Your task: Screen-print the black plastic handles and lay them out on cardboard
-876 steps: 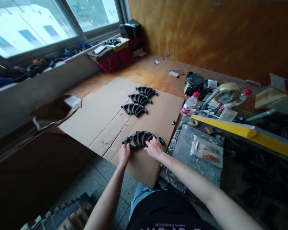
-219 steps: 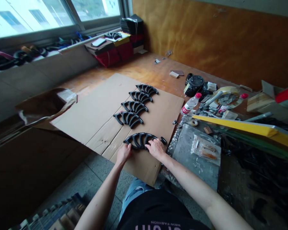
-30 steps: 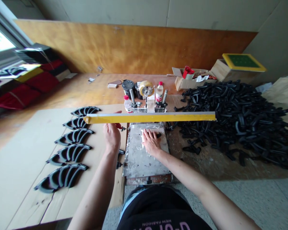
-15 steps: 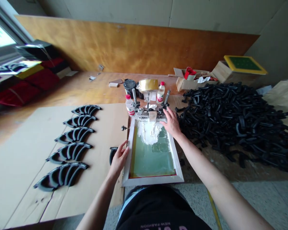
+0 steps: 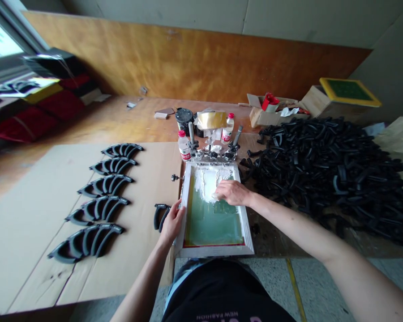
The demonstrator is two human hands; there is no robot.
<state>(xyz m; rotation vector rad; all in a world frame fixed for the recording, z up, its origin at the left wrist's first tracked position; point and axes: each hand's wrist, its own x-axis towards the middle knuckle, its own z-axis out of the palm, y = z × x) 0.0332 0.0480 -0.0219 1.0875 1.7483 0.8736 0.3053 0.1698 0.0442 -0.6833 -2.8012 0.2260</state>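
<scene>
my left hand (image 5: 172, 223), loosely open, lies against the left rail of the frame (image 5: 215, 251), clasping nothing i can see. the frame lies flat before me, its green screen (image 5: 215, 228) smeared with white paste (image 5: 205, 185) toward the far end. my right hand (image 5: 234, 192) curls over the paste — i cannot tell what, if anything, it pinches. left, two black parts (image 5: 157, 216) lie on cardboard (image 5: 141, 250), with five fans (image 5: 93, 240) farther over; right, a black heap (image 5: 322, 170). beyond — clamps (image 5: 213, 154), two bottles (image 5: 184, 147).

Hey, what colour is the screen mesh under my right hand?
The mesh is green, with white paste at its far end; best seen in the head view.
</scene>
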